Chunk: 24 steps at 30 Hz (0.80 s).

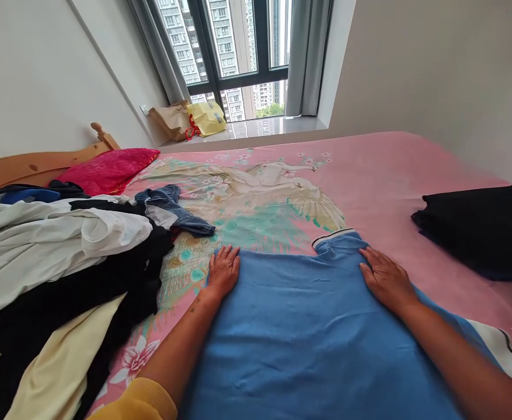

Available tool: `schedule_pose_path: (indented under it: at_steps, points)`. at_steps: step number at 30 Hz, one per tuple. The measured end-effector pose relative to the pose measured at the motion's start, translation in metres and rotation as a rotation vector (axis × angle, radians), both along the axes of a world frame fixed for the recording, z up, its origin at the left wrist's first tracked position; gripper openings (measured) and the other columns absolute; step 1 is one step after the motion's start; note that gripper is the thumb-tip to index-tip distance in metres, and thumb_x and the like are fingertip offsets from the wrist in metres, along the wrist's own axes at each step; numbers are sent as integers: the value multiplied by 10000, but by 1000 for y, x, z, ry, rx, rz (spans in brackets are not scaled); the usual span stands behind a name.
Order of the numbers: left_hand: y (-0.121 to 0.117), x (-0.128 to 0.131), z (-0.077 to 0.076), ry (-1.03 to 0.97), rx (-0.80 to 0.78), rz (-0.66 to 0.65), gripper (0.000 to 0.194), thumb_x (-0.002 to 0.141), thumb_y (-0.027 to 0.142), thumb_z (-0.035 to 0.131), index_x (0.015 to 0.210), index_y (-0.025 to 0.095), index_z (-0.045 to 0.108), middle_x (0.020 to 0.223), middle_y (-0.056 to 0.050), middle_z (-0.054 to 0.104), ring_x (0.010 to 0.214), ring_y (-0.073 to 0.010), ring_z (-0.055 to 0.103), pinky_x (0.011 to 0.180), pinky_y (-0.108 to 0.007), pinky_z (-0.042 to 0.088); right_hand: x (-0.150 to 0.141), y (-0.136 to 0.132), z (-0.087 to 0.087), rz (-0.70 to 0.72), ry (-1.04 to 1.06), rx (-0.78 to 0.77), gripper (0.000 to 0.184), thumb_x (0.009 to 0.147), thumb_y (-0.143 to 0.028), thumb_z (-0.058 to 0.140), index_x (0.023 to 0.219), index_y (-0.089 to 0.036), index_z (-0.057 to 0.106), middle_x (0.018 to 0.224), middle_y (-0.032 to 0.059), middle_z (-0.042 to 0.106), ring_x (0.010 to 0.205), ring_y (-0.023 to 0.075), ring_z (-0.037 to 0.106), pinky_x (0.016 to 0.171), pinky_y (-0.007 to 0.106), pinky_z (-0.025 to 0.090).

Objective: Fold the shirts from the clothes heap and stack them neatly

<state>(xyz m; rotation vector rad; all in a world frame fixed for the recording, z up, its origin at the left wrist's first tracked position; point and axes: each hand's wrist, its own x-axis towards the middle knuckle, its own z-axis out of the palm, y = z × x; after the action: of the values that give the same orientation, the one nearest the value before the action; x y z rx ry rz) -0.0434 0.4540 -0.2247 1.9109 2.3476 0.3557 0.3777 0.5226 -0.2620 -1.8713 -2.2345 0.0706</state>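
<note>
A blue shirt (pixel 299 326) with a white-trimmed collar lies spread flat on the pink bedspread (pixel 391 175). My left hand (pixel 223 269) rests palm down on the shirt's left shoulder edge, fingers stretched out. On the right shoulder, beside the collar, my right hand (pixel 385 279) lies flat with its fingers extended. Neither hand holds anything.
A heap of white, black and cream clothes (pixel 58 262) with a piece of denim (pixel 172 207) fills the bed's left side. A red pillow (pixel 107 169) sits by the wooden headboard (pixel 32 163). Folded black clothing (pixel 483 224) lies at the right. Bags (pixel 194 119) stand on the window sill.
</note>
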Motion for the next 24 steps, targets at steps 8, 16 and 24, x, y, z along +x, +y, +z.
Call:
schedule_pose_path:
  at_steps: [8,16,24]
  points:
    - [33,-4,29,45,-108,-259,386,652,86,480,951,274,636,1108,-32,628,1122,-232,512,1078,-499,203,-10,53,34,-290,-26,-297,735,641,-485,578,1300,-182,460,1300,195,458,1175,397,421,830,545,431]
    - [46,-29,38,1,-247,-264,182,651,229,541,772,261,673,743,13,683,854,-194,607,1043,-406,236,-9,47,21,-234,-59,-137,472,813,-503,361,1025,-177,627,1129,155,548,1080,345,474,772,446,455]
    - [32,-55,38,-194,-116,-39,303,688,491,568,718,198,643,644,-2,613,737,-185,576,732,-270,418,-16,36,16,-283,-81,38,436,895,-412,295,1020,-144,614,1077,171,573,1030,315,500,749,413,441]
